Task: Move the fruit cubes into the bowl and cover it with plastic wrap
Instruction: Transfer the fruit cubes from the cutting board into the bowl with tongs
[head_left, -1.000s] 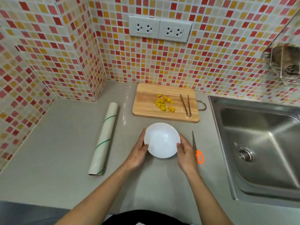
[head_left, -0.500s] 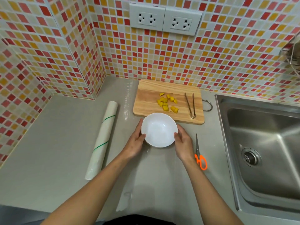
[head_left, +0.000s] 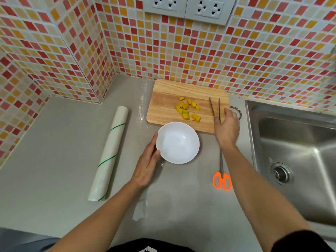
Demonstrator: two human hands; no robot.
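A white bowl [head_left: 179,144] stands empty on the grey counter, just in front of a wooden cutting board [head_left: 163,108]. Several yellow fruit cubes [head_left: 188,110] lie in a loose group on the board, with metal tongs [head_left: 211,106] to their right. My left hand [head_left: 145,166] rests with straight fingers against the bowl's left side. My right hand [head_left: 227,128] hovers over the near end of the tongs, thumb on one side and fingers on the other, not visibly closed on them. A roll of plastic wrap [head_left: 109,153] lies at the left of the counter.
Orange-handled scissors [head_left: 221,180] lie on the counter right of the bowl, partly under my right forearm. A steel sink [head_left: 300,151] fills the right side. Tiled walls close off the back and left, with wall sockets [head_left: 187,6] above the board.
The bowl was slid forward up to the board's front edge. My right hand then left the bowl and moved up onto the tongs; my left hand stays at the bowl.
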